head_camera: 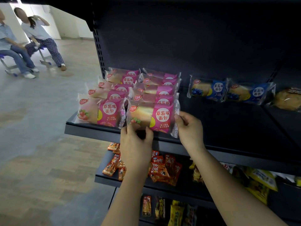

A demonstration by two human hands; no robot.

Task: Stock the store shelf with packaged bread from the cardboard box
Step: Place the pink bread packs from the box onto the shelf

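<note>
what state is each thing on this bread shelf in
front pink pack, sealed, at the shelf's front edge, held by both hands
left hand, pinches the pack's lower edge
right hand, pinches the pack's right seal
other pink packs, sealed, leaning in two rows
blue packs, sealed, side by side at the back
shelf, bare in front of the blue packs

left hand (136, 141) palm-away, thumb and fingers pinch bread pack (151, 116) lower edge; right hand (189, 129) pinches right edge; both forearms raised.

Bare forearms; bare left hand (136, 142), right hand (189, 129).
</note>
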